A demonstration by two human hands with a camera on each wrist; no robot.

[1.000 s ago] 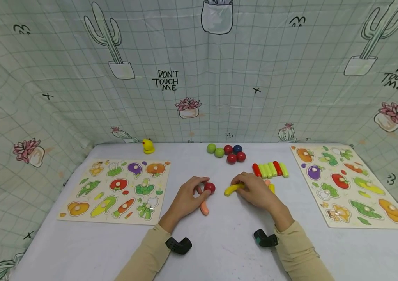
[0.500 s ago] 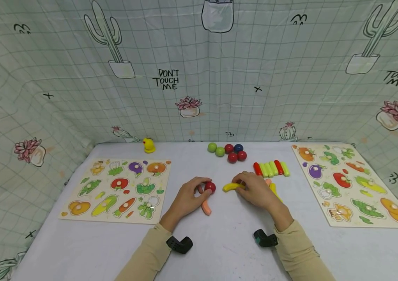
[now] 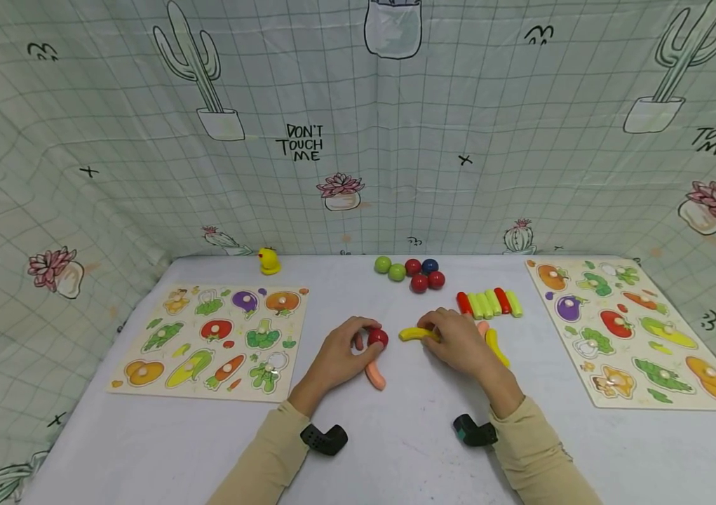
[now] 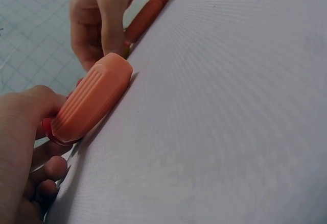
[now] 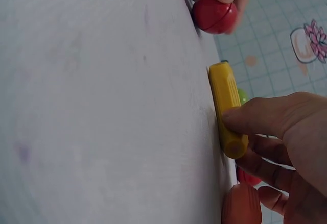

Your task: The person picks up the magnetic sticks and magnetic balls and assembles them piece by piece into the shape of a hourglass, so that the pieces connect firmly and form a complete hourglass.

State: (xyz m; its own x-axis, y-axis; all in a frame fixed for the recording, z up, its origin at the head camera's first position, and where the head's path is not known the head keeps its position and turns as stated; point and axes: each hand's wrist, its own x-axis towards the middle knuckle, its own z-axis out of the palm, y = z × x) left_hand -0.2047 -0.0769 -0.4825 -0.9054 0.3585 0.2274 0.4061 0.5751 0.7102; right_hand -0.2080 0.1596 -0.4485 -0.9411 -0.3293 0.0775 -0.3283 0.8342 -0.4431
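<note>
Pinched yellow stick [image 3: 413, 334] turned crosswise, ribs [image 5: 233, 89] clear only from right wrist

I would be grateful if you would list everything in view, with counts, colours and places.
Duck: 1, yellow, back left of the table
Boards: 2, cream with coloured vegetable pictures, left and right sides
Back balls: 6 (3 red, 2 green, 1 blue), back centre
Front ball: 1, red, in the left hand
Short bars: 6 (4 green, 2 red), row beyond the right hand
Yellow bars: 2, one pinched by the right hand, one beside it
Orange bars: 2, one at each hand, the right one partly hidden
Table: 1, white, beneath these
Backdrop: 1, pale green, printed, behind and at the sides
Wrist devices: 2, black, one per wrist
Sleeves: 2, tan, near edge
Hands: 2, bare, centre
</note>
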